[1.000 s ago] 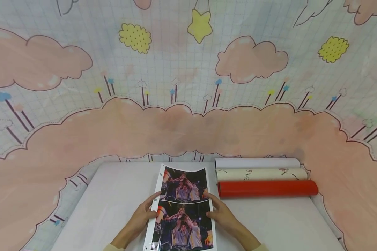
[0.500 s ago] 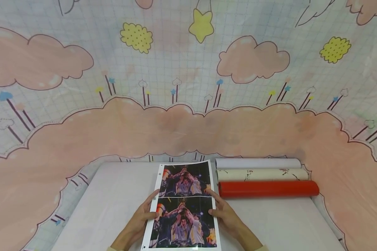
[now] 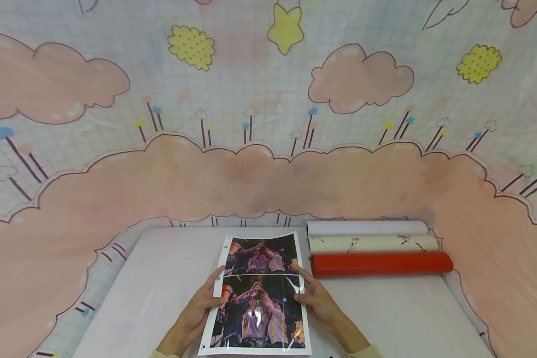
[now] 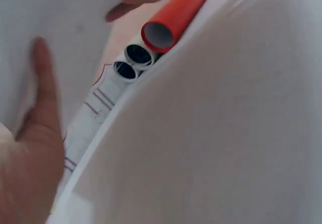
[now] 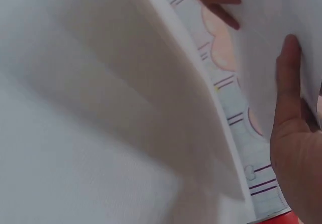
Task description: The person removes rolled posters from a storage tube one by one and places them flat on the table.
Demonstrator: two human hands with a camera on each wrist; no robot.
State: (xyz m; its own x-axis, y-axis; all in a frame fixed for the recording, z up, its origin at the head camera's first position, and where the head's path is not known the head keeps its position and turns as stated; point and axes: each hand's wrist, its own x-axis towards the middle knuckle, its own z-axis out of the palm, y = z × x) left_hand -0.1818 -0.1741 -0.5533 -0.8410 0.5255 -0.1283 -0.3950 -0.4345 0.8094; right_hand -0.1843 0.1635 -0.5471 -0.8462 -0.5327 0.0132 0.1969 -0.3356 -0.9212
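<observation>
A glossy printed photo sheet [image 3: 264, 313] is held up over the white table in the head view. Two near-identical pictures of people raising a trophy are stacked on it, inside a white border. My left hand [image 3: 201, 301] pinches its left edge, thumb on the printed face. Opposite, my right hand [image 3: 319, 303] pinches the right edge in the same way. The wrist views show the sheet's plain white back, with fingers of the left hand [image 4: 37, 148] and right hand [image 5: 297, 148] against it.
To the right, three rolls lie side by side across the white table [image 3: 161, 268]: a white roll [image 3: 367, 227], a cream flower-patterned roll [image 3: 376, 243] and a red roll [image 3: 380, 264]. A cloud-patterned backdrop [image 3: 268, 184] surrounds the table's back and sides.
The sheet's top edge, bowed and then raised at its right corner, now lies straighter and a little lower. A bright glare has appeared on the lower picture. Both hands keep their grip.
</observation>
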